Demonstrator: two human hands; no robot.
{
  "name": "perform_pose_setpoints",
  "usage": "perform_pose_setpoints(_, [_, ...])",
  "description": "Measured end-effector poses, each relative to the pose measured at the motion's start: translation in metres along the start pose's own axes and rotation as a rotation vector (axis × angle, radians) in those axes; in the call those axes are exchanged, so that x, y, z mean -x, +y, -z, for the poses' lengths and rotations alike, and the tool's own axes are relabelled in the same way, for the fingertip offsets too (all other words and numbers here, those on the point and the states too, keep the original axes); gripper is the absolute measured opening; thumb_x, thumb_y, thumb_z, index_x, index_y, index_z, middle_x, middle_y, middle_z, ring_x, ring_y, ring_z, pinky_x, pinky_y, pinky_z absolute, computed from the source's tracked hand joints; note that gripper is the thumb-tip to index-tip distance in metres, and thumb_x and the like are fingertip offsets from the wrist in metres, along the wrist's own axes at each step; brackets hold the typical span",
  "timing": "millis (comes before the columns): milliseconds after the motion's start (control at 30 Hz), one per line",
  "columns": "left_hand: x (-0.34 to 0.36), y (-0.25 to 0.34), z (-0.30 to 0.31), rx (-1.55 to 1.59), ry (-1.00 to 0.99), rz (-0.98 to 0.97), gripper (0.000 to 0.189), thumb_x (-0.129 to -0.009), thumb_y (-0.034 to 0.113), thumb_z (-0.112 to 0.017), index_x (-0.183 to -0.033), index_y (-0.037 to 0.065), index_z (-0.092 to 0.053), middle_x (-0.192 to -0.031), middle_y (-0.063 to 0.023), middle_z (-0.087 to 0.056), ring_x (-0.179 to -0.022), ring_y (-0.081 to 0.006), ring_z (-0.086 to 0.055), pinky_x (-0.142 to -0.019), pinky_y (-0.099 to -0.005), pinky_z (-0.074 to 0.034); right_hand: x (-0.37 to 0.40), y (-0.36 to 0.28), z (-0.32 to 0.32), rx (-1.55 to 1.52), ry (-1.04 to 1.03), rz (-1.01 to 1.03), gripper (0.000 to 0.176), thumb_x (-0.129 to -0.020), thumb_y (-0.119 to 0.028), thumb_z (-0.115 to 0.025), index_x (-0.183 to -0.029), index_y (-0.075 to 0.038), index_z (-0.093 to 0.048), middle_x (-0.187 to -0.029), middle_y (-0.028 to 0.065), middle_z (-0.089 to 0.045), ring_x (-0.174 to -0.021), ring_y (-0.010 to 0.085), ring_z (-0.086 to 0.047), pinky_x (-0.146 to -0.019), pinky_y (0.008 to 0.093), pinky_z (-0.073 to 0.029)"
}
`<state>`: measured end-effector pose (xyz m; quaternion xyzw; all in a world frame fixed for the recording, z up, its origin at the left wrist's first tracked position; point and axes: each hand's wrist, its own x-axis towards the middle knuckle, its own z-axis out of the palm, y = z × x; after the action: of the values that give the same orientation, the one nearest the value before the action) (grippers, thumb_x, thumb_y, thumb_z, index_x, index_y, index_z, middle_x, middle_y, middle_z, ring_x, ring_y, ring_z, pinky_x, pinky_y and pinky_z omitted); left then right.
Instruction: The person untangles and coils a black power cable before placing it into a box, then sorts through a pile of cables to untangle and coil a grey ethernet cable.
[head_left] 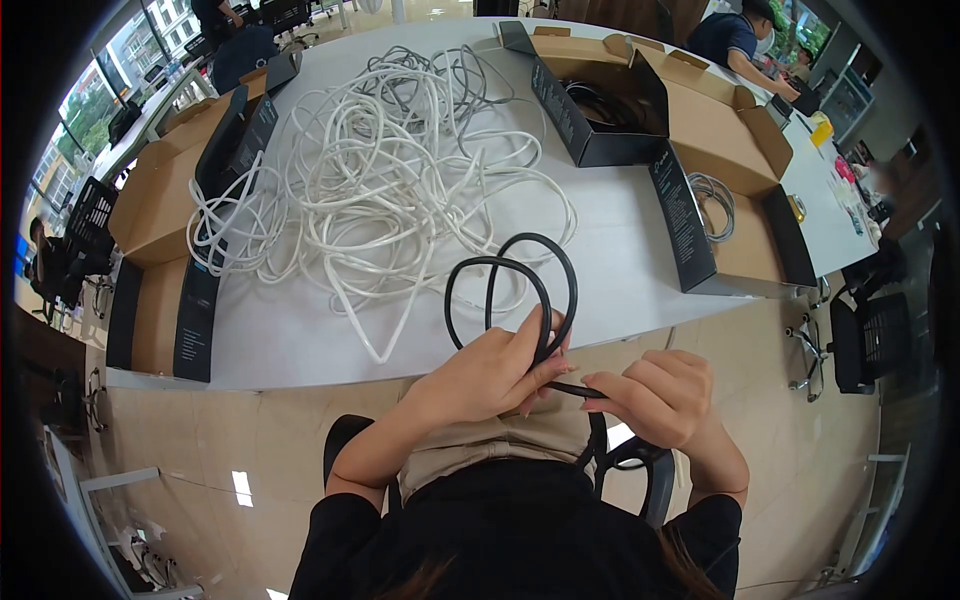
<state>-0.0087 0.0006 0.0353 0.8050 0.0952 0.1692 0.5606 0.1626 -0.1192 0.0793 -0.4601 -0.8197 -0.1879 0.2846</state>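
Observation:
A black cable [575, 290] is bent into loops that rise above the table's front edge. My left hand [490, 368] is closed around the base of these loops. To its right, my right hand [660, 395] pinches the same cable a short way along, and a straight stretch runs between the two hands. More black cable hangs below, near my lap and the chair. Beyond my left hand, a large tangle of white cable [370, 190] lies on the white table [610, 235], with grey cable [400, 75] at its far end.
Open black boxes with brown insides stand around: one at the left [150, 290], one at the back [600, 145] holding black cable, one at the right [740, 250] holding a grey cable coil [712, 205]. A person [735, 45] sits at the far right. An office chair [865, 330] stands right.

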Motion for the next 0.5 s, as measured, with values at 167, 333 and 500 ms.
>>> perform_pose_setpoints(167, [-0.008, 0.004, -0.004, 0.297, 0.005, 0.002, 0.019, -0.094, 0.019, -0.04, -0.1, 0.003, -0.034, -0.054, -0.0035, -0.05, -0.042, -0.0119, -0.051, -0.043, -0.0256, -0.04, -0.005, 0.001, 0.003, -0.035, 0.036, 0.047, 0.025, -0.062, -0.025, -0.074, -0.078, -0.01, -0.062, -0.055, -0.0047, -0.04, -0.044, 0.0086, -0.039, -0.038, 0.0208, -0.03])
perform_pose_setpoints(333, [-0.011, -0.004, -0.002, 0.402, -0.27, 0.043, 0.023, -0.096, 0.026, -0.034, -0.099, 0.003, -0.036, -0.048, 0.0006, -0.044, -0.037, -0.0081, -0.042, -0.036, -0.0215, -0.034, -0.006, 0.015, -0.007, -0.139, 0.114, 0.019, 0.028, -0.06, -0.023, -0.076, -0.079, -0.008, -0.062, -0.057, -0.0031, -0.044, -0.044, 0.0097, -0.041, -0.038, 0.0221, -0.032])
perform_pose_setpoints(500, [-0.01, -0.024, -0.014, 0.862, -0.452, -0.149, 0.043, -0.093, 0.044, -0.033, -0.102, 0.002, -0.038, -0.048, 0.0041, -0.038, -0.036, -0.0025, -0.034, -0.036, -0.0178, -0.027, -0.013, 0.028, -0.017, -0.279, 0.185, -0.144, 0.029, -0.057, -0.021, -0.078, -0.077, -0.007, -0.062, -0.077, 0.0017, -0.056, -0.047, 0.0111, -0.043, -0.041, 0.0222, -0.034])
